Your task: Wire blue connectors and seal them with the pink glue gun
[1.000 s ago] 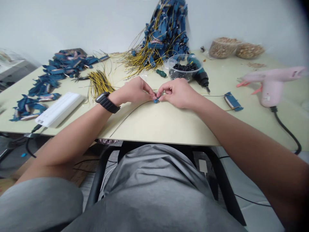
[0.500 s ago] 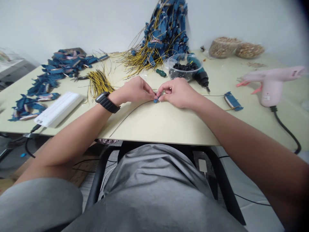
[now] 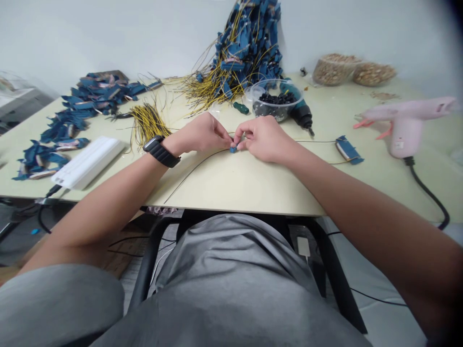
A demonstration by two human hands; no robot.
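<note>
At the middle of the table, my left hand (image 3: 205,134) and my right hand (image 3: 263,140) meet fingertip to fingertip, both pinched closed. Between them sits a small blue part (image 3: 233,149), mostly covered by fingers, so its exact kind is unclear. A thin dark wire (image 3: 191,172) runs from there down and left across the tabletop. To the right, past my right forearm, lies a blue-wrapped flat piece (image 3: 348,149) with thin wires leading back towards my hands. A bundle of yellow and black wires (image 3: 149,124) rests beside my left wrist.
Blue-wrapped pieces heap at the back (image 3: 249,48) and along the left (image 3: 94,96). Around them are a tub of black parts (image 3: 278,103), a power drill (image 3: 302,115), a green screwdriver handle (image 3: 240,108), a pink glue gun (image 3: 407,120) with its cable, and a white box (image 3: 88,164).
My hands stay together at the same spot, with only slight finger movement around the small blue part. The rest looks unmoved.
</note>
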